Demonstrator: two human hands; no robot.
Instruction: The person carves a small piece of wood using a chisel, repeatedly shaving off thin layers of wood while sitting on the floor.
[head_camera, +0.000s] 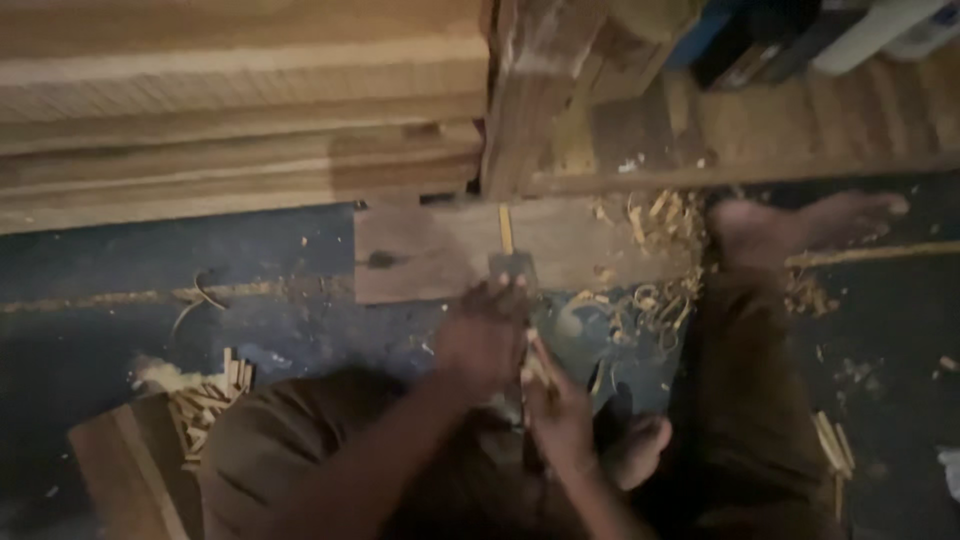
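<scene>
I sit on a dark floor with a flat wooden board (430, 255) in front of me. A thin pale wooden strip (505, 228) lies across the board. My left hand (480, 340) is closed around a tool with a grey metal head (513, 268) that rests on the strip's near end. Just behind it, my right hand (562, 415) grips the tool's lower part, with a thin pale stick (540, 362) next to its fingers. The picture is dim and blurred, so the tool's exact kind cannot be told.
Curled wood shavings (660, 285) lie right of the board, beside my bare foot (800, 225). Stacked planks (230, 110) fill the upper left. A pile of short sticks (212, 400) and a brown board (120, 460) sit lower left. More sticks (832, 445) lie at the right.
</scene>
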